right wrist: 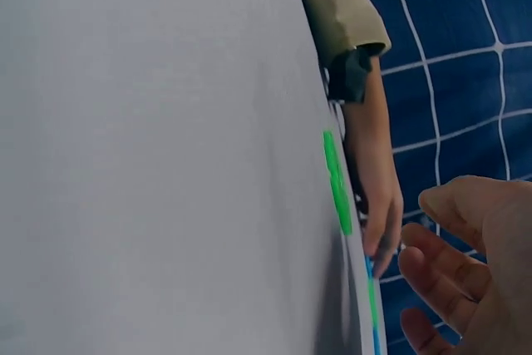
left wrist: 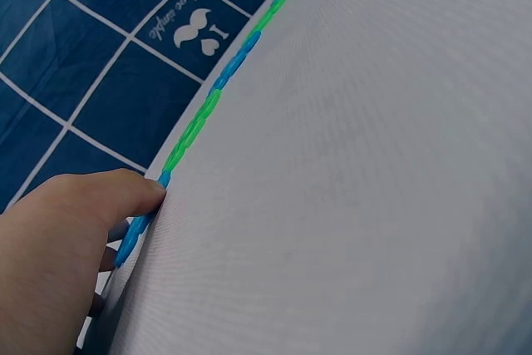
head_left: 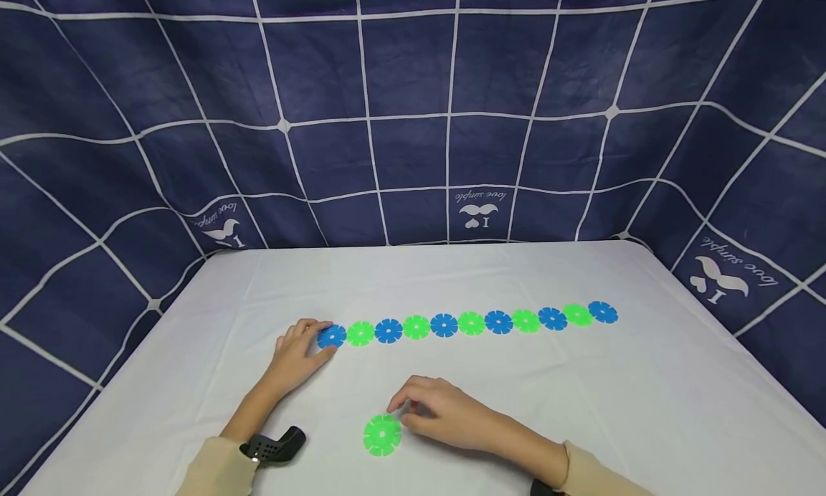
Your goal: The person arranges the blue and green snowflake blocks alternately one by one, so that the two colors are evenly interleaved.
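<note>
A row of blue and green notched plastic building discs lies edge to edge across the white table, the colours alternating. At its left end my left hand (head_left: 298, 354) pinches the last blue disc (head_left: 332, 337) by its edges, thumb on the near side and fingers on the far side. Next to that one lies a green disc (head_left: 361, 333). Nearer to me, a separate green disc (head_left: 382, 435) lies flat. My right hand (head_left: 445, 413) hovers by its upper right edge, fingers loosely bent. In the right wrist view, thumb and fingers stand apart with nothing between them.
White cloth covers the table (head_left: 516, 396). Behind and at both sides hangs a dark blue curtain (head_left: 413, 152) with white grid lines. A black band with a small device (head_left: 274, 447) is on my left wrist. The row's right end is a blue disc (head_left: 603, 312).
</note>
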`<state>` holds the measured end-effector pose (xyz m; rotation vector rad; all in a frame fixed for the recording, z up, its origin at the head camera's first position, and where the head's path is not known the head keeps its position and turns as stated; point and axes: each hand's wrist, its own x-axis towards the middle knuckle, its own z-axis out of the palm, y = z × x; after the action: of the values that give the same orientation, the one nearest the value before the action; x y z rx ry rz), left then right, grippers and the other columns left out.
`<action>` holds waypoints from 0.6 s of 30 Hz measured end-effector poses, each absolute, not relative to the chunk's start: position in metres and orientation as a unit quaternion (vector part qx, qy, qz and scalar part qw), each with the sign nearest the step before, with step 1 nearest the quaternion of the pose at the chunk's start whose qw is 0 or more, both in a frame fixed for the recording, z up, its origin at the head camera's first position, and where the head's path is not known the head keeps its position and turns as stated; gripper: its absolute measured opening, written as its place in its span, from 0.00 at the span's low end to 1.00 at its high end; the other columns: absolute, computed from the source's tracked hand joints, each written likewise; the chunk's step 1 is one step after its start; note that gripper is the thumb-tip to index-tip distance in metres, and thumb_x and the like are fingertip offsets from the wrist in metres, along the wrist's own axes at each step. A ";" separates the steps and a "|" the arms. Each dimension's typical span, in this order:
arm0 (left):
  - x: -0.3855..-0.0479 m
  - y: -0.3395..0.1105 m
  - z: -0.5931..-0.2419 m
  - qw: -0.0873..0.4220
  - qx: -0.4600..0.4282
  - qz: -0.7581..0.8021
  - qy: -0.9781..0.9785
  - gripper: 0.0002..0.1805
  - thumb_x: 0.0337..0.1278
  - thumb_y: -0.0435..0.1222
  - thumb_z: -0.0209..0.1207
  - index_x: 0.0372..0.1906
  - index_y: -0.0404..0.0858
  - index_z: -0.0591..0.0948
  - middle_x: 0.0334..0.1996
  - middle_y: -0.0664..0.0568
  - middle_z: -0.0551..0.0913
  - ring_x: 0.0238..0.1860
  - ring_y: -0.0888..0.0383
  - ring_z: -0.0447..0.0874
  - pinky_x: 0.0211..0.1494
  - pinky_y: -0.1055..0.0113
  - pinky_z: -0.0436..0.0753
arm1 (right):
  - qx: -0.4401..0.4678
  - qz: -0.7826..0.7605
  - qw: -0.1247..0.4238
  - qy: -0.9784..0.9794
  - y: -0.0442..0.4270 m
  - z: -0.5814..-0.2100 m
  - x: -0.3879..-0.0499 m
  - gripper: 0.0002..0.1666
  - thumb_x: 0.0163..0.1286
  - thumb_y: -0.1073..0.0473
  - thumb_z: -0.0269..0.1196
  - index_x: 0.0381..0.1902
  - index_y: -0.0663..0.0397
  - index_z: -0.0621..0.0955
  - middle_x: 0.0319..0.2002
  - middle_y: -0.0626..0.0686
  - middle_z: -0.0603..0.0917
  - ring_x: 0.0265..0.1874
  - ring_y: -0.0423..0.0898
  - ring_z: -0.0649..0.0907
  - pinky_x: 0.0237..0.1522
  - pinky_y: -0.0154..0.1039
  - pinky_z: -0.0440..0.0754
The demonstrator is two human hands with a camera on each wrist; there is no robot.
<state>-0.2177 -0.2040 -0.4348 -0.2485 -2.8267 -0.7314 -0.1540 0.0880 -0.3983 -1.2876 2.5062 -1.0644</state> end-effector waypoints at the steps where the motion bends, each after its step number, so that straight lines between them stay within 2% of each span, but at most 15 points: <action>1: -0.218 -0.204 -0.435 0.107 -0.085 -0.247 -0.959 0.27 0.50 0.46 0.58 0.56 0.38 0.73 0.53 0.39 0.71 0.56 0.42 0.65 0.49 0.51 0.59 | -0.428 -0.350 0.067 0.830 0.083 -0.399 -0.155 0.11 0.65 0.56 0.55 0.44 0.39 0.78 0.40 0.38 0.79 0.36 0.28 0.74 0.42 0.25 0.71; 8: -0.217 -0.202 -0.435 0.112 -0.080 -0.247 -0.959 0.27 0.51 0.45 0.58 0.56 0.38 0.73 0.53 0.39 0.71 0.56 0.42 0.65 0.51 0.49 0.59 | -0.424 -0.351 0.098 0.829 0.057 -0.405 -0.156 0.14 0.64 0.50 0.55 0.48 0.37 0.77 0.45 0.37 0.76 0.37 0.28 0.73 0.41 0.24 0.71; 15: -0.217 -0.202 -0.433 0.113 -0.078 -0.243 -0.960 0.27 0.51 0.45 0.58 0.56 0.38 0.73 0.53 0.39 0.71 0.56 0.42 0.66 0.50 0.50 0.59 | -0.422 -0.355 0.110 0.827 0.055 -0.416 -0.155 0.19 0.63 0.46 0.56 0.52 0.38 0.76 0.47 0.38 0.73 0.32 0.27 0.70 0.36 0.22 0.69; 18: -0.216 -0.203 -0.433 0.113 -0.077 -0.241 -0.961 0.27 0.51 0.45 0.58 0.56 0.38 0.73 0.53 0.39 0.71 0.55 0.42 0.66 0.50 0.51 0.59 | -0.437 -0.327 0.109 0.831 0.056 -0.419 -0.156 0.23 0.63 0.43 0.56 0.56 0.36 0.74 0.49 0.39 0.72 0.39 0.29 0.71 0.41 0.24 0.70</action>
<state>-0.2158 -0.2026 -0.4331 -0.2266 -2.8194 -0.7069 -0.1557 0.0559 -0.4185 -1.2851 2.4423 -0.9624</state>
